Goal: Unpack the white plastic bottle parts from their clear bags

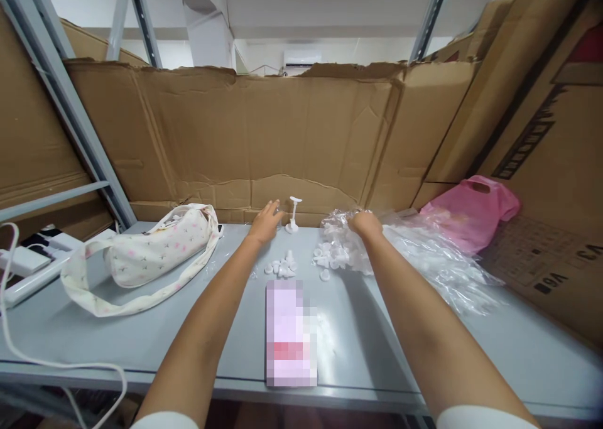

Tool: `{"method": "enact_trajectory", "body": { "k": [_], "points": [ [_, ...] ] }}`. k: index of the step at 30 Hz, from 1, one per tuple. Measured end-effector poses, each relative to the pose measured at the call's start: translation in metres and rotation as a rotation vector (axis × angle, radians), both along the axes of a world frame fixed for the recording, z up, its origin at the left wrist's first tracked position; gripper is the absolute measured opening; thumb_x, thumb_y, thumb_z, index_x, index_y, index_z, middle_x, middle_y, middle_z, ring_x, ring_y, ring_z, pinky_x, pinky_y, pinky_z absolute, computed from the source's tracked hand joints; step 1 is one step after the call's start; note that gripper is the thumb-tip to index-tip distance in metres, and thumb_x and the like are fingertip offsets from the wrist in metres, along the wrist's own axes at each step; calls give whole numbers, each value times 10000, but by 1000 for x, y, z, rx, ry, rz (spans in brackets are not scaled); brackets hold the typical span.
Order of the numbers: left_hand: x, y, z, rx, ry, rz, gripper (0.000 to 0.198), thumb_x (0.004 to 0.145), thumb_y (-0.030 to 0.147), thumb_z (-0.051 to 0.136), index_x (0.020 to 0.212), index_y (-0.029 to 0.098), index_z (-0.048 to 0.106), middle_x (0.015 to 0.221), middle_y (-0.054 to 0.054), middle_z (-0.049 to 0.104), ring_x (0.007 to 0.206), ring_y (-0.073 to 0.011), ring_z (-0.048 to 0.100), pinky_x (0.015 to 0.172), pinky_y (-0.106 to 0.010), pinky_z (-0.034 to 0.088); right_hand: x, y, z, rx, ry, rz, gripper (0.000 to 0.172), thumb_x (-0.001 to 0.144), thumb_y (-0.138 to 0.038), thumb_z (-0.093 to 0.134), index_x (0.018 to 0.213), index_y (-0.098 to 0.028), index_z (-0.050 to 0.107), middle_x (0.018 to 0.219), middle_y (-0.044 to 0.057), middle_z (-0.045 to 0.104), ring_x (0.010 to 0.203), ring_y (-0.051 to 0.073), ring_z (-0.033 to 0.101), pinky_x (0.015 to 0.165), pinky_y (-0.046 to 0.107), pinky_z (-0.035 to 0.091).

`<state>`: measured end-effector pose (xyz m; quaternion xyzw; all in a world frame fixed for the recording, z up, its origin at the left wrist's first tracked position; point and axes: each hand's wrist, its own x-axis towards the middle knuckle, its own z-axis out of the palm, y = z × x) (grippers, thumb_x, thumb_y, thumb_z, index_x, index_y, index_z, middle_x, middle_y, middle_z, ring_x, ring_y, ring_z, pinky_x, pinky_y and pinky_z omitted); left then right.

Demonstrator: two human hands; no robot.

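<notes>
My left hand [266,222] reaches forward over the grey table [141,335], fingers stretched out, just left of a small white upright stand [293,216] and apparently holding nothing. My right hand [365,223] is curled into the clear plastic bag [424,253] of small white plastic caps; what its fingers hold is hidden. A loose pile of white caps [281,267] lies between my forearms, and more caps [332,258] spill from the bag's mouth.
A floral cloth bag [155,253] with a long strap lies at the left. White power strips and a cable [26,262] sit at the far left edge. A pink plastic bag [471,212] rests at right. A blurred rectangular item [291,331] lies near the front edge. Cardboard walls surround the table.
</notes>
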<state>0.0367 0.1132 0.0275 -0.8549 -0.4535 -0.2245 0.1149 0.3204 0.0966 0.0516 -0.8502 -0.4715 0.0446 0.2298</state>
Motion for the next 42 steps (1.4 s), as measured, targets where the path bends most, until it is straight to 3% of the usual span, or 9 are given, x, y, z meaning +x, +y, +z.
{"method": "enact_trajectory", "body": {
  "k": [5, 10, 14, 19, 23, 29, 35, 38, 42],
  "points": [
    [6, -23, -1, 24, -89, -31, 353, 794, 124, 476, 1120, 224, 566, 1358, -94, 431, 1282, -247, 358, 998, -428, 365, -5, -9, 2, 15, 44, -45, 356, 692, -96, 602, 1045, -98, 648, 1111, 240, 607, 1044, 333, 587, 800, 400, 475],
    [18, -47, 1, -43, -227, -92, 282, 803, 187, 498, 1062, 228, 599, 1258, -84, 507, 1205, -252, 433, 978, -439, 366, -15, -29, 18, 210, 14, -6, 236, 767, -176, 537, 972, -125, 642, 1054, 216, 607, 1020, 325, 574, 802, 424, 447],
    [28, -64, 6, -226, -566, -220, 303, 799, 252, 542, 1097, 213, 579, 1207, -78, 547, 1132, -222, 499, 1000, -390, 357, -30, -52, 33, 448, -44, 146, 205, 850, -250, 437, 952, -161, 591, 1060, 144, 586, 1027, 243, 542, 891, 378, 405],
    [38, -94, 18, -706, -939, -347, 692, 732, 435, 648, 1329, 208, 382, 1370, -161, 413, 1262, -295, 390, 982, -429, 367, -63, -99, 45, 971, 79, 506, 107, 841, -272, 474, 811, -190, 536, 943, 91, 590, 881, 208, 570, 780, 357, 475],
    [44, -121, 27, -731, -1048, -502, 719, 711, 381, 686, 1338, 231, 368, 1324, -142, 467, 1183, -275, 471, 967, -423, 385, -96, -136, 54, 1093, 213, 708, 138, 857, -342, 490, 836, -213, 532, 974, 64, 599, 874, 179, 590, 735, 325, 507],
    [39, -149, 35, -708, -1230, -441, 542, 738, 222, 624, 1252, 242, 454, 1115, -77, 589, 956, -204, 572, 824, -364, 476, -118, -156, 55, 968, 327, 865, 182, 847, -401, 516, 894, -227, 542, 1027, 54, 614, 911, 178, 603, 796, 352, 506],
    [16, -137, 39, -845, -1567, -455, 594, 658, 104, 576, 1213, 282, 460, 1075, -23, 576, 864, -141, 581, 793, -346, 502, -101, -138, 32, 648, 541, 762, 576, 756, -546, 581, 1245, -275, 443, 1357, 103, 445, 1222, 285, 446, 958, 470, 398],
    [7, -126, 35, -841, -1712, -523, 661, 615, 38, 533, 1214, 306, 448, 975, 20, 592, 804, -106, 578, 832, -374, 500, -91, -124, 10, 482, 826, 640, 715, 688, -566, 645, 1299, -291, 396, 1398, 113, 394, 1245, 278, 420, 986, 460, 380],
    [6, -125, 30, -882, -1813, -541, 641, 615, 20, 480, 1205, 270, 464, 929, 23, 618, 765, -101, 596, 850, -381, 498, -92, -116, -15, 211, 1347, 759, 506, 697, -537, 652, 1112, -263, 559, 1176, 85, 593, 1098, 230, 551, 914, 391, 462]
  ]
}}
